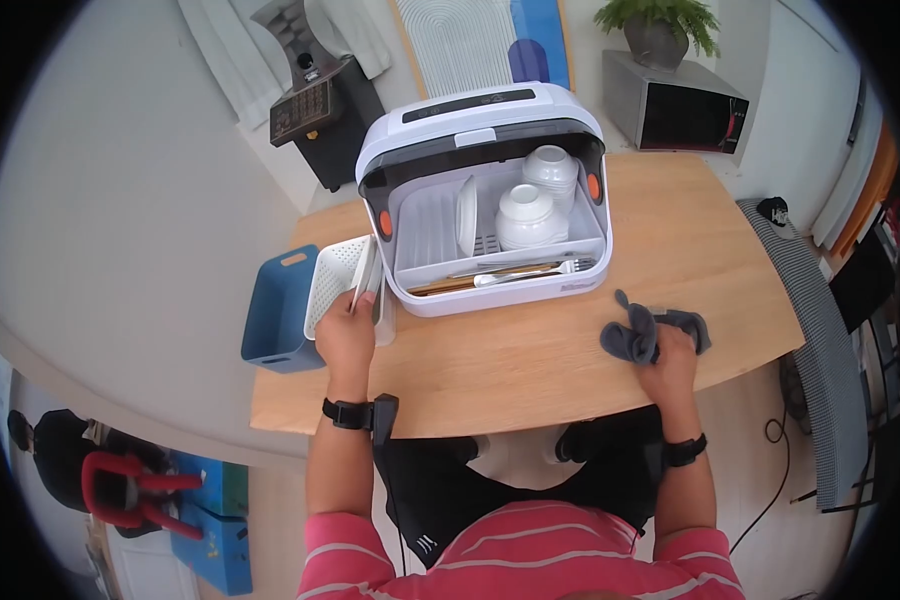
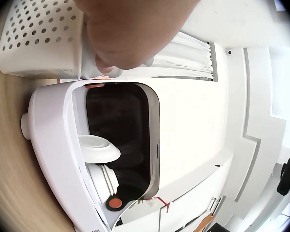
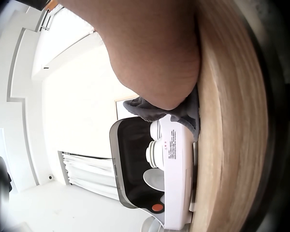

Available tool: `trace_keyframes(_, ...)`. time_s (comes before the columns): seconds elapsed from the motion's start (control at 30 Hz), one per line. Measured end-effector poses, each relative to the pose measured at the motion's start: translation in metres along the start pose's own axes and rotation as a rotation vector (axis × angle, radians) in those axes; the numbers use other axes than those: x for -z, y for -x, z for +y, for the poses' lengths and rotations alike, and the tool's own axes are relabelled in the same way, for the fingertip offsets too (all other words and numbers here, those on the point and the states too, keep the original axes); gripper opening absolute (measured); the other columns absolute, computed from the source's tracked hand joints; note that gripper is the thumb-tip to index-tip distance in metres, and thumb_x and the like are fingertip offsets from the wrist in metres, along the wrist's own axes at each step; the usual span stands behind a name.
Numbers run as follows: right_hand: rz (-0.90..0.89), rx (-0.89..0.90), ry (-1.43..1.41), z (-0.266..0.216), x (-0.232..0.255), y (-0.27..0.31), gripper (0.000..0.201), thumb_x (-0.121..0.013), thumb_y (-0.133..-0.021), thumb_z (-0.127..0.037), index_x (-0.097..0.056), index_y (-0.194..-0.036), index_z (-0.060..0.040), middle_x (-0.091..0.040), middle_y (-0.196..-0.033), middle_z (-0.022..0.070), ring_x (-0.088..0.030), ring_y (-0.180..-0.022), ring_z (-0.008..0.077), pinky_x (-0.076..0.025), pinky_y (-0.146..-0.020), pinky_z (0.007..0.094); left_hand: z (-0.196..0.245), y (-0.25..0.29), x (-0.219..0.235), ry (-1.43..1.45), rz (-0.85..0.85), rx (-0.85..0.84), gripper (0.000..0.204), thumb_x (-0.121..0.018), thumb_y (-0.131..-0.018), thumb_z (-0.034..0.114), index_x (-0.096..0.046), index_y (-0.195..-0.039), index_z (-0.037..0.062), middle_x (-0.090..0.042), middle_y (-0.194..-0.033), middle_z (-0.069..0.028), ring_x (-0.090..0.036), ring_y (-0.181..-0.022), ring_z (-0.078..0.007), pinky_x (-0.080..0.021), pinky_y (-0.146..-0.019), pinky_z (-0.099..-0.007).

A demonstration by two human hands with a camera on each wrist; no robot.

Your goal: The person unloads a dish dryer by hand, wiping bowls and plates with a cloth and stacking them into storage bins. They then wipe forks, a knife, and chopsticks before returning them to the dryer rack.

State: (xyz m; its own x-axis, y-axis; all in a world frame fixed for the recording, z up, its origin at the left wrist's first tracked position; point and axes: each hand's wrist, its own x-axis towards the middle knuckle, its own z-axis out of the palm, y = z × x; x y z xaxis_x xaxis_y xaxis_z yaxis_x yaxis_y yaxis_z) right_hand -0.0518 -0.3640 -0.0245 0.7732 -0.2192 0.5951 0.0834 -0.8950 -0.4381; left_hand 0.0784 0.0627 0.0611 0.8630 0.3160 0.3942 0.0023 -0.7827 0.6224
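Observation:
My left hand (image 1: 346, 335) pinches a white plate (image 1: 366, 272), seen edge-on at the right side of a white perforated basket (image 1: 332, 270). In the left wrist view the hand covers most of the plate. My right hand (image 1: 670, 362) grips a bunched grey cloth (image 1: 630, 338) on the right part of the table, its fingertips hidden in the folds. Between the hands stands a white dish cabinet (image 1: 490, 298), its dark lid raised. Inside are an upright white plate (image 1: 466, 218), stacked white bowls (image 1: 530, 222), and forks and chopsticks (image 1: 510, 275) in the front tray.
A blue bin (image 1: 280, 310) stands left of the basket on the wooden table (image 1: 510, 370). Behind the table are a microwave (image 1: 690, 115) with a potted plant (image 1: 658, 35) on top and a black stand (image 1: 335, 125). Another person (image 1: 60, 465) is at the far left.

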Motion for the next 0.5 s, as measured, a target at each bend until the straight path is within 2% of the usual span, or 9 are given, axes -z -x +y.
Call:
trace_keyframes(0.27, -0.007, 0.0, 0.003, -0.002, 0.002, -0.001, 0.024, -0.073, -0.075, -0.011, -0.069, -0.098, -0.0029, -0.072, -0.099, 0.0175, -0.065, -0.096, 0.0411, -0.047, -0.087, 0.0496, -0.005, -0.001, -0.004, 0.125, 0.014, 0.034, 0.033, -0.068, -0.097, 0.035, -0.078, -0.109, 0.0061, -0.076, -0.089, -0.0164, -0.074, -0.083, -0.0306, -0.054, -0.077, -0.0383)
trace_keyframes(0.5, 0.03, 0.022, -0.013, -0.001, 0.001, 0.0, 0.023, -0.072, -0.075, -0.011, -0.068, -0.096, -0.0024, -0.071, -0.095, 0.0177, -0.064, -0.094, 0.0412, -0.047, -0.086, 0.0497, -0.013, -0.009, -0.005, 0.134, 0.174, 0.01, 0.033, -0.066, -0.1, 0.035, -0.076, -0.113, 0.0058, -0.076, -0.09, -0.0159, -0.073, -0.084, -0.0297, -0.055, -0.078, -0.0379)
